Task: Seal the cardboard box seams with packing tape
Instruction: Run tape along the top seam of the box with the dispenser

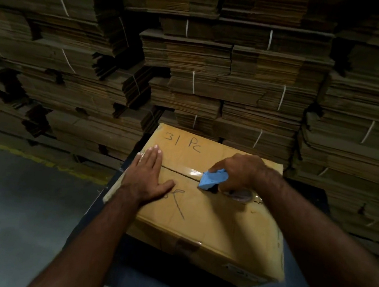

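Note:
A closed brown cardboard box (pixel 211 218) marked "31 Pc" sits in front of me. Its centre seam (pixel 176 171) runs left to right across the top. My left hand (pixel 149 174) lies flat and open on the left part of the top, fingers across the seam. My right hand (pixel 239 174) grips a blue tape dispenser (pixel 213 178) with a clear tape roll (pixel 241 194), pressed on the seam at mid-box. A shiny strip of tape (pixel 192 172) shows on the seam just left of the dispenser.
Tall stacks of flattened, tied cardboard (pixel 214 75) fill the wall behind the box. Grey concrete floor (pixel 13 206) with a yellow line lies to the left. The box rests on a dark surface (pixel 119 178) close to my legs.

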Demonstrator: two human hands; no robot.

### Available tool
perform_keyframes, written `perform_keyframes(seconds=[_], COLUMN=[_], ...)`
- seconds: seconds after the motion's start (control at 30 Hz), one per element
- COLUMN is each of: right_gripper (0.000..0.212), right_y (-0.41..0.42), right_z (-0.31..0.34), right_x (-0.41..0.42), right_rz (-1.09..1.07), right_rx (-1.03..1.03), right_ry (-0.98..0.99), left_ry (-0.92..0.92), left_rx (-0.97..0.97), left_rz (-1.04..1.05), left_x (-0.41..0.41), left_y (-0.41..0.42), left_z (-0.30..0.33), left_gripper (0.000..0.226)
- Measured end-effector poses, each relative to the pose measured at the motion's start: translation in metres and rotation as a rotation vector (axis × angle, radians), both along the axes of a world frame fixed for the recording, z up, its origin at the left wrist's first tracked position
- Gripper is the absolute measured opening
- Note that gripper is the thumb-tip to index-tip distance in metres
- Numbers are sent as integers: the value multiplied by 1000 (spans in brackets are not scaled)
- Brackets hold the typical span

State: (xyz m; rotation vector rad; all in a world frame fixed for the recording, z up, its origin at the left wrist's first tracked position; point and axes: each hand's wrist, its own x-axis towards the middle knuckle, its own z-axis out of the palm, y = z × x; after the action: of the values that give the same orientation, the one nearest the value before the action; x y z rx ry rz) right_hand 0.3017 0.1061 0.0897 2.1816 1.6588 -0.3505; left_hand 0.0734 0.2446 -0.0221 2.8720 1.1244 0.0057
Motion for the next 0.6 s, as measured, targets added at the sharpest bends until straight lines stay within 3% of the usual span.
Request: perform_keyframes(seconds=[0.27, 0.4, 0.53, 0.6], right_gripper=[68, 69, 69, 68], right_y=[-1, 1, 1, 1], right_z=[-6, -8, -9, -10], right_x=[5, 4, 5, 3], right_rz=[-4, -18, -19, -9], right_rx=[12, -3, 10, 11], right_ry=[19, 20, 36, 42], left_ry=[4, -85, -33, -34], left_rx=[-94, -109, -57, -68], left_rz=[-313, -64, 222, 255], left_x=[51, 22, -7, -14], left_y=[-52, -26, 12, 17], left_z=[-2, -2, 0, 0], left_gripper=[91, 85, 84, 83])
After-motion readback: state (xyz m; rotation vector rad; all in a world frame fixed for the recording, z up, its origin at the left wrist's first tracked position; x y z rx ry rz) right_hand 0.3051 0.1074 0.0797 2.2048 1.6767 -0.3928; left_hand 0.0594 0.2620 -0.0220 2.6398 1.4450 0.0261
